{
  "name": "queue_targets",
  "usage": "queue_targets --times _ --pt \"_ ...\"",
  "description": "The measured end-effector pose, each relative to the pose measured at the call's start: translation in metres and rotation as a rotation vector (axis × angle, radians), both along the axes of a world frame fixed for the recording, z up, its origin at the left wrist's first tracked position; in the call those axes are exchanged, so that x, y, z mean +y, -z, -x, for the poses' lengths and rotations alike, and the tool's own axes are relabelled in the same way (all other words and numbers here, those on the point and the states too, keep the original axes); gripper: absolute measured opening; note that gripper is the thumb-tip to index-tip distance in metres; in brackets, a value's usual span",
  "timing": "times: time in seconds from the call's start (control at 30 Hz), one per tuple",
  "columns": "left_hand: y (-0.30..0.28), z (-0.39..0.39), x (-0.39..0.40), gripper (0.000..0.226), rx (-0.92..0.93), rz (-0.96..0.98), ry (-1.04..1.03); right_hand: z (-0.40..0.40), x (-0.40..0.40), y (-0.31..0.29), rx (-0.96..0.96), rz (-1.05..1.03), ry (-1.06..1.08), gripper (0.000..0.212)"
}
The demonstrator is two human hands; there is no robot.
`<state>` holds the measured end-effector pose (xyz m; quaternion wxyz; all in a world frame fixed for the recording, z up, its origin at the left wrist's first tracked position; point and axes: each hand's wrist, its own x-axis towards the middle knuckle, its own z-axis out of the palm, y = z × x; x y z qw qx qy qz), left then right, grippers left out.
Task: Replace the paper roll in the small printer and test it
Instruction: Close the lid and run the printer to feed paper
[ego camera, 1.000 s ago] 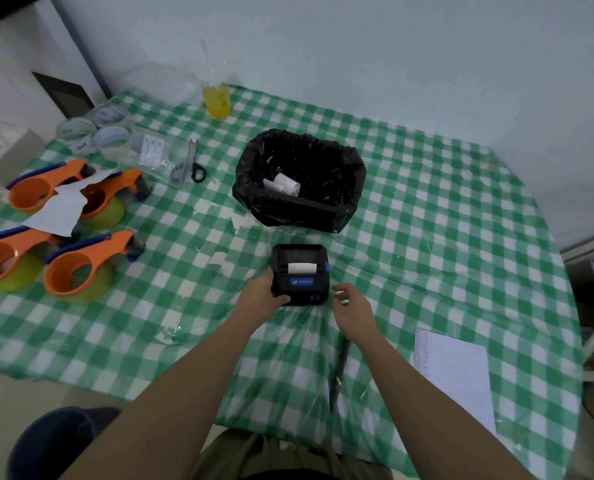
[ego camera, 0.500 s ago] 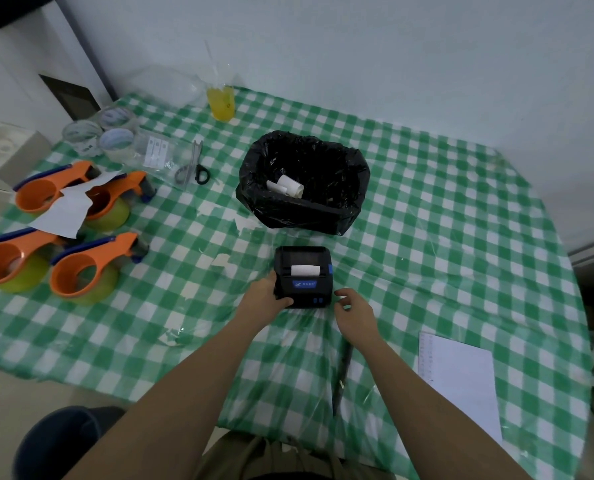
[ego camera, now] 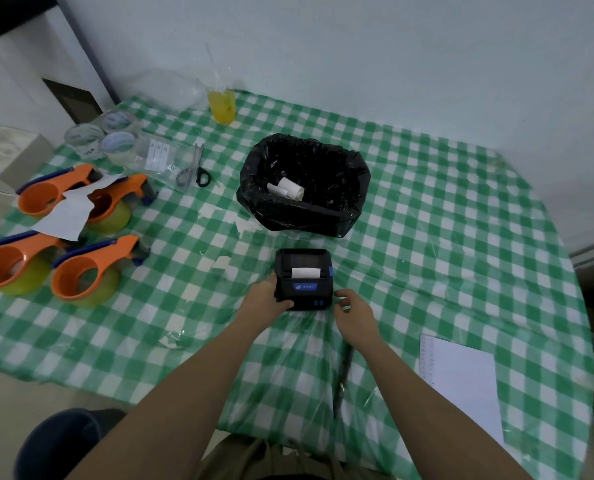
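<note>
A small black printer (ego camera: pixel 304 277) with a blue label sits on the green checked tablecloth in front of me, lid closed. A short strip of white paper (ego camera: pixel 305 272) sticks out of its slot. My left hand (ego camera: pixel 266 299) grips the printer's left front corner. My right hand (ego camera: pixel 352 311) hovers at its right front corner, fingers curled and apart, fingertips near the blue buttons. A used white paper roll (ego camera: pixel 288 188) lies inside the black-lined bin (ego camera: pixel 354 174) behind the printer.
Several orange tape dispensers (ego camera: pixel 87 271) and a white sheet stand at the left. Scissors (ego camera: pixel 195 169), tape rolls (ego camera: pixel 115 143) and a yellow drink (ego camera: pixel 222 105) lie at the back left. A white paper sheet (ego camera: pixel 462 379) rests at the right, a dark pen (ego camera: pixel 344 375) near me.
My right hand has moved slightly forward toward the printer's right front corner. My left hand keeps its hold on the printer.
</note>
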<state>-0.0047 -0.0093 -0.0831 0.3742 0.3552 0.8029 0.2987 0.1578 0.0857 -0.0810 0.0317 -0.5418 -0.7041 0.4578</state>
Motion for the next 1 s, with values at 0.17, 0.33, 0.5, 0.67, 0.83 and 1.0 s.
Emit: queue_targets --times 0.17,0.33,0.5,0.67,0.83,1.0 --pt "0.0002 -0.0007 0.0003 0.061 0.015 -0.009 0.007 -0.0001 0.0013 -0.0009 0.007 0.005 -0.005 0.032" --pt "0.0018 0.0001 -0.0003 0.061 0.040 -0.009 0.021 0.0011 0.0002 -0.0008 -0.001 -0.007 -0.010 0.033" --pt "0.0021 -0.0004 0.0000 0.061 0.037 -0.003 0.016 0.0031 -0.0019 -0.0020 -0.001 -0.018 -0.018 0.033" --pt "0.0019 -0.0005 0.0001 0.060 0.047 0.012 0.018 0.0021 -0.0022 -0.0026 -0.005 -0.025 -0.034 0.034" --pt "0.0007 -0.0010 0.0006 0.058 0.055 0.027 0.026 0.0044 -0.0014 -0.0031 -0.012 -0.026 -0.052 0.033" --pt "-0.0021 -0.0023 0.0004 0.058 0.055 0.029 0.027 0.0040 -0.0004 -0.0050 -0.037 -0.022 -0.086 0.034"
